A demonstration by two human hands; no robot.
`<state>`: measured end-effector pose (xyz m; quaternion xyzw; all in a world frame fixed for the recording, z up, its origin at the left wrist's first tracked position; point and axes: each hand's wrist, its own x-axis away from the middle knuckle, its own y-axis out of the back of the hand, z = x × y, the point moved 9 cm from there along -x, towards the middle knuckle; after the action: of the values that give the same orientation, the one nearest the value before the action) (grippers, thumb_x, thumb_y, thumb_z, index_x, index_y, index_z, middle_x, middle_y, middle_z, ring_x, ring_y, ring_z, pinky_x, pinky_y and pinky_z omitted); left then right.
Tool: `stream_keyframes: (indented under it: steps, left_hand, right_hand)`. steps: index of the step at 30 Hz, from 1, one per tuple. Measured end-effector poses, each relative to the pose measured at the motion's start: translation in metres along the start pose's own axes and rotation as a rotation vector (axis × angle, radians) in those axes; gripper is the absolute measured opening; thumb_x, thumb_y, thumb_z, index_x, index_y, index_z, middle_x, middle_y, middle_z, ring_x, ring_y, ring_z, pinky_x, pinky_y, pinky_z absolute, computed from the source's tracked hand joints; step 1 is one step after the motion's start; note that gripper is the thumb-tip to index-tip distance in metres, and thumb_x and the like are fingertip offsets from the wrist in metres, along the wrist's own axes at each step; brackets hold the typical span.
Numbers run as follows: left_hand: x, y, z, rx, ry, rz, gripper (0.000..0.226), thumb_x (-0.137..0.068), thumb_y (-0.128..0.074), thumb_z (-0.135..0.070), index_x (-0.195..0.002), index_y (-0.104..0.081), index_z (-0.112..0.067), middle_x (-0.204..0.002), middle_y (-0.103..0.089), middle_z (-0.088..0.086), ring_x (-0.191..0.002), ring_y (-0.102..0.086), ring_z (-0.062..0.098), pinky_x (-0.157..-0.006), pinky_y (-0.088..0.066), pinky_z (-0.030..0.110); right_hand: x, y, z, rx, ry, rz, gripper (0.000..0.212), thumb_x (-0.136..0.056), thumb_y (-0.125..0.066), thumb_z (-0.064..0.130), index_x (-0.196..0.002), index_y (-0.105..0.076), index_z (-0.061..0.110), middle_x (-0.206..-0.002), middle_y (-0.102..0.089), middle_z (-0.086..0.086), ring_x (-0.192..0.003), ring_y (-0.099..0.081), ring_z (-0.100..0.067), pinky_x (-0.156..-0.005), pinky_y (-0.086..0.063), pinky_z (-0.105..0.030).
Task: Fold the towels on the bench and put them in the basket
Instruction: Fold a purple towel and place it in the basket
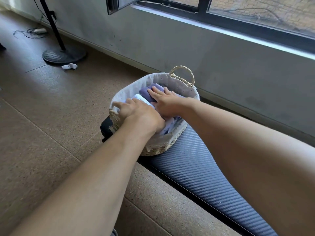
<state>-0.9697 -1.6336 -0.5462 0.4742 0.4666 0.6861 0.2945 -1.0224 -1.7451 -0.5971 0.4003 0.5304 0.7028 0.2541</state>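
Purple towel lies under the flat, straight fingers of the right hand, which presses it down inside the basket, while the left hand rests with loosely bent fingers on the white towel beside it, gripping nothing. Both towels sit in the cloth-lined basket, at the far end of the bench below the window.

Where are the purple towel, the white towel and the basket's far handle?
purple towel (pixel 148 92): head view, on its bare fold left of the right hand's fingers.
white towel (pixel 139 97): head view, on its top edge.
basket's far handle (pixel 182 75): head view, on the rope loop.
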Motion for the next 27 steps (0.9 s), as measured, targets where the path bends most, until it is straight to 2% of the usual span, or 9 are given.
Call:
stream_keyframes:
  steps: [5, 8, 11, 14, 17, 19, 21, 24, 27]
  left_hand:
    - [-0.011, -0.008, -0.005, -0.008, -0.006, -0.03, 0.083, -0.085, -0.048, -0.072, -0.147, -0.044, -0.018, -0.151, -0.04, 0.013, -0.144, -0.028, 0.033, -0.115, -0.021, 0.062]
    - [-0.009, 0.0, -0.004, 0.023, -0.017, -0.12, 0.083, -0.088, -0.046, -0.069, -0.15, -0.039, -0.013, -0.154, -0.037, 0.011, -0.146, -0.025, 0.03, -0.118, -0.015, 0.061]
    - [-0.009, 0.007, 0.002, 0.066, -0.013, -0.154, 0.085, -0.09, -0.048, -0.062, -0.156, -0.029, -0.012, -0.164, -0.025, 0.007, -0.154, -0.011, 0.029, -0.122, -0.003, 0.061]
    - [-0.008, 0.01, 0.007, 0.088, -0.013, -0.14, 0.085, -0.092, -0.048, -0.062, -0.158, -0.026, -0.013, -0.166, -0.021, 0.008, -0.154, -0.012, 0.029, -0.121, 0.001, 0.06]
    - [-0.004, 0.01, 0.008, 0.105, -0.031, -0.134, 0.073, -0.094, -0.047, -0.057, -0.154, -0.036, -0.016, -0.163, -0.028, 0.006, -0.152, -0.021, 0.027, -0.122, -0.004, 0.058]
    - [-0.001, 0.012, 0.011, 0.114, -0.04, -0.121, 0.059, -0.096, -0.047, -0.045, -0.148, -0.043, -0.018, -0.16, -0.034, 0.005, -0.15, -0.025, 0.026, -0.123, -0.007, 0.057]
    - [0.003, 0.015, 0.014, 0.133, -0.049, -0.109, 0.05, -0.095, -0.046, -0.03, -0.144, -0.045, -0.018, -0.157, -0.037, 0.005, -0.149, -0.027, 0.027, -0.123, -0.007, 0.057]
    - [0.003, 0.021, 0.02, 0.163, -0.066, -0.11, 0.05, -0.091, -0.045, -0.014, -0.141, -0.047, -0.017, -0.152, -0.043, 0.007, -0.148, -0.029, 0.028, -0.123, -0.008, 0.058]
    - [-0.005, 0.019, 0.036, 0.241, -0.02, -0.118, 0.056, -0.088, -0.048, -0.014, -0.144, -0.046, -0.022, -0.15, -0.047, 0.011, -0.146, -0.031, 0.029, -0.123, -0.01, 0.056]
  right_hand:
    - [0.01, 0.0, 0.005, -0.002, -0.045, 0.062, 0.069, -0.106, -0.039, 0.034, -0.162, 0.003, 0.03, -0.17, 0.009, 0.006, -0.155, 0.007, -0.035, -0.125, 0.0, -0.048]
    - [0.023, 0.027, 0.002, -0.209, 0.01, 0.02, 0.048, -0.11, -0.033, 0.027, -0.155, -0.034, 0.012, -0.164, -0.025, -0.008, -0.15, -0.025, -0.031, -0.118, -0.017, -0.037]
    - [0.038, 0.065, -0.011, -0.363, 0.042, -0.219, 0.038, -0.109, -0.037, 0.025, -0.122, -0.067, 0.009, -0.106, -0.063, -0.003, -0.1, -0.055, -0.019, -0.082, -0.038, -0.025]
    - [0.043, 0.077, -0.021, -0.352, -0.009, -0.295, 0.032, -0.101, -0.038, 0.01, -0.069, -0.044, 0.014, -0.066, -0.035, 0.003, -0.07, -0.03, -0.019, -0.053, -0.025, -0.03]
    - [0.053, 0.078, -0.017, -0.274, 0.007, -0.288, 0.034, -0.099, -0.047, 0.013, -0.066, -0.045, 0.019, -0.065, -0.039, 0.002, -0.069, -0.033, -0.022, -0.058, -0.03, -0.031]
    - [0.057, 0.073, -0.015, -0.284, 0.014, -0.278, 0.015, -0.099, -0.059, 0.033, -0.102, -0.071, 0.024, -0.091, -0.065, 0.0, -0.087, -0.054, -0.026, -0.077, -0.04, -0.028]
    - [0.062, 0.071, -0.01, -0.276, 0.005, -0.288, 0.043, -0.094, -0.063, 0.05, -0.131, -0.065, 0.028, -0.122, -0.069, -0.001, -0.114, -0.059, -0.024, -0.089, -0.042, -0.029]
    - [0.061, 0.054, 0.006, -0.185, 0.071, -0.221, 0.033, -0.089, -0.064, 0.06, -0.095, -0.066, 0.028, -0.092, -0.068, -0.005, -0.094, -0.059, -0.028, -0.075, -0.044, -0.033]
    - [0.063, 0.04, 0.012, -0.155, 0.054, -0.122, 0.041, -0.089, -0.068, 0.055, -0.113, -0.067, 0.022, -0.112, -0.067, 0.0, -0.107, -0.057, -0.024, -0.092, -0.045, -0.037]
